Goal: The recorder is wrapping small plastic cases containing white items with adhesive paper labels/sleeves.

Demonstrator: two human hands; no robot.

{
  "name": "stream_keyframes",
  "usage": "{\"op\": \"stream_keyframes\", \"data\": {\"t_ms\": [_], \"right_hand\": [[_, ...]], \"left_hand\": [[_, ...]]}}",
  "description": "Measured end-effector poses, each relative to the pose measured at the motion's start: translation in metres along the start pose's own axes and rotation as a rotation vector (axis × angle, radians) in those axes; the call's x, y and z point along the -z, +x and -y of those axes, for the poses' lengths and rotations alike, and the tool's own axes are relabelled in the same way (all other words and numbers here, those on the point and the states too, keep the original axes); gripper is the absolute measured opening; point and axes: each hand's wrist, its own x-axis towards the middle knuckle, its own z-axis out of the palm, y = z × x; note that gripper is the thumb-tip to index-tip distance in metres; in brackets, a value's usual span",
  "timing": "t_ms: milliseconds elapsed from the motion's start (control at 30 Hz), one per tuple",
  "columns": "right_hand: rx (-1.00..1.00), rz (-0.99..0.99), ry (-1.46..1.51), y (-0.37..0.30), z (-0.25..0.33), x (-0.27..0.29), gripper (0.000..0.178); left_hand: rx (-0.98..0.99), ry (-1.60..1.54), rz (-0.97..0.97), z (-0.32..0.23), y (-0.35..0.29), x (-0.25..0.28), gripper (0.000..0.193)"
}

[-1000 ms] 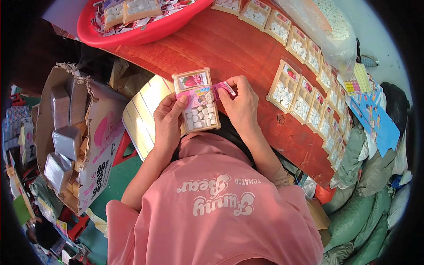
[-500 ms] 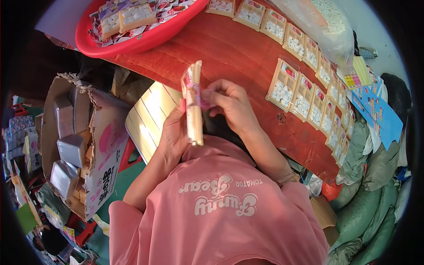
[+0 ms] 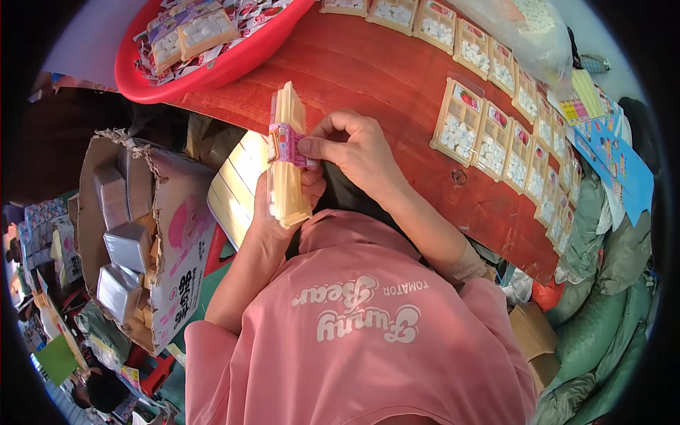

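A cream plastic box (image 3: 287,193) with a clear cover is held upright in front of my chest. Around its middle lies a pink printed band (image 3: 285,146). My left hand (image 3: 264,207) grips the box from below and behind, with fingertips showing at its right side. At the band's right edge, my right hand (image 3: 360,150) pinches with thumb and bent fingers. The box hides part of my left fingers and whatever lies inside it.
Rows of cream trays (image 3: 455,136) with white pieces line the red table (image 3: 368,92). At the far left stands a red basin (image 3: 212,76) of small packets and two filled trays. A carton (image 3: 180,234) of clear plastic covers is left of me; a bag of white pieces (image 3: 531,35) lies far right.
The box has turned from nearly edge-on to show a broad face, and moved slightly left. The pink band now lies flat across its middle, with my right thumb at its edge.
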Motion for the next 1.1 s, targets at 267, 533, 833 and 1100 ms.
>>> {"op": "stream_keyframes", "data": {"t_ms": [267, 533, 833, 1100], "right_hand": [[-0.047, 0.011, -0.351, 0.010, -0.008, 0.011, 0.016], [0.306, -0.135, -0.345, 0.018, -0.010, 0.028, 0.045], [0.078, 0.025, -0.145, 0.028, 0.005, 0.039, 0.029], [0.394, -0.273, -0.395, 0.027, -0.003, 0.037, 0.032]], "left_hand": [[0.002, 0.231, 0.074, 0.002, 0.002, 0.002, 0.030], [0.172, -0.136, 0.242, 0.004, 0.005, 0.002, 0.037], [-0.060, 0.540, -0.045, -0.011, 0.003, -0.011, 0.060], [-0.248, 0.742, -0.115, 0.005, 0.014, -0.024, 0.028]]}}
